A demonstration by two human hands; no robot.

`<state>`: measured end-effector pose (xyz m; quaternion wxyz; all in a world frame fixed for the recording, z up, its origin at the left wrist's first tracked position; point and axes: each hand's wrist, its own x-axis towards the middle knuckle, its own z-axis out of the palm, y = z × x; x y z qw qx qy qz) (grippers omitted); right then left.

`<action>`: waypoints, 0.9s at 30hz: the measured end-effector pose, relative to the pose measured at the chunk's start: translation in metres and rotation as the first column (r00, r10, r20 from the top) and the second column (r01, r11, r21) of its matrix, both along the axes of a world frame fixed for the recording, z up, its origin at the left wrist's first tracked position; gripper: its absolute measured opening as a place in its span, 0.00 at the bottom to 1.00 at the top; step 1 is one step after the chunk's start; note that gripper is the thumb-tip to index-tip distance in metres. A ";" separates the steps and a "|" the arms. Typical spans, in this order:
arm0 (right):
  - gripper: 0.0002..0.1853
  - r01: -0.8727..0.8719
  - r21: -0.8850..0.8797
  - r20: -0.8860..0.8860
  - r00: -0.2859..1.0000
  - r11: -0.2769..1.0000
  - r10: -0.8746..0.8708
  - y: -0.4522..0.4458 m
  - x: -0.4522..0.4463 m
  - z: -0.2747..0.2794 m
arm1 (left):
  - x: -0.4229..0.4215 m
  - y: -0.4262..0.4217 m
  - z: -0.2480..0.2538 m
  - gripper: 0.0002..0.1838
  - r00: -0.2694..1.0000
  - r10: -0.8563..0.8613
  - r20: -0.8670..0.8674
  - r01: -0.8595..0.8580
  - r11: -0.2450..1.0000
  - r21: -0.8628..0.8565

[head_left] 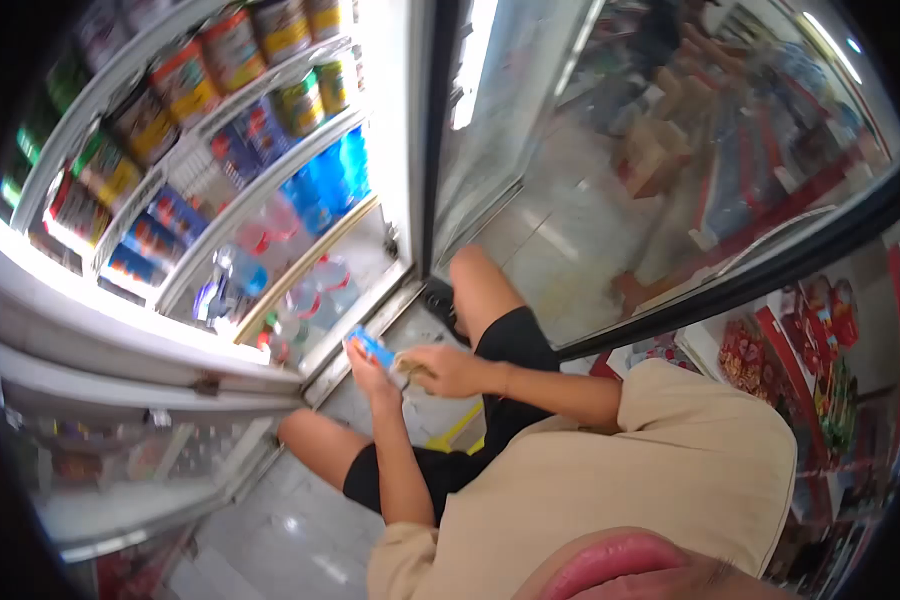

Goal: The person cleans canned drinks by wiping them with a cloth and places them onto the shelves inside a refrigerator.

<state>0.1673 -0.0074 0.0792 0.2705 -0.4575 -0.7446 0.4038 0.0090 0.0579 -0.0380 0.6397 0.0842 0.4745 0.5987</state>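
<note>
My left hand (368, 372) is closed around a small blue item (374, 346), in front of the open fridge. Its shape is like a can or packet, but blur hides the exact kind. Close beside it, my right hand (452, 371) is closed on a crumpled tan cloth (408, 367). The cloth is at the lower end of the blue item, and the fingers partly cover it. Both hands are between my bent knees, low by the fridge's bottom edge.
Cans (182, 82) and bottles (320, 188) fill the fridge's shelves. A glass door (530, 130) stands open on the right, another (140, 470) on the left. Red-edged shelves with packaged goods (750, 360) are behind the right door. Something yellow (458, 432) lies on the floor below my hands.
</note>
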 end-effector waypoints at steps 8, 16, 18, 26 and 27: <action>0.21 0.095 0.242 -0.121 0.990 0.966 -0.067 0.036 -0.010 0.021 | 0.016 -0.017 0.028 0.23 0.950 -0.159 -0.270 0.199 0.972 0.126; 0.22 -0.035 -0.048 -0.226 0.974 0.998 0.023 -0.002 -0.007 -0.010 | -0.001 0.006 0.021 0.22 0.973 0.124 0.194 -0.154 0.976 0.151; 0.20 -0.017 -0.521 -0.283 0.947 0.854 -0.154 0.001 0.024 -0.025 | -0.020 0.000 0.043 0.25 0.966 0.106 0.237 -0.138 0.983 0.121; 0.23 0.124 -0.160 -0.464 0.866 0.979 -0.185 0.048 -0.009 0.013 | 0.003 -0.015 0.047 0.24 0.951 -0.192 0.242 0.150 0.972 0.180; 0.22 0.109 -0.061 -0.411 0.903 0.992 -0.125 0.050 -0.014 0.015 | 0.008 -0.017 0.043 0.26 0.951 -0.226 0.211 0.185 0.962 0.199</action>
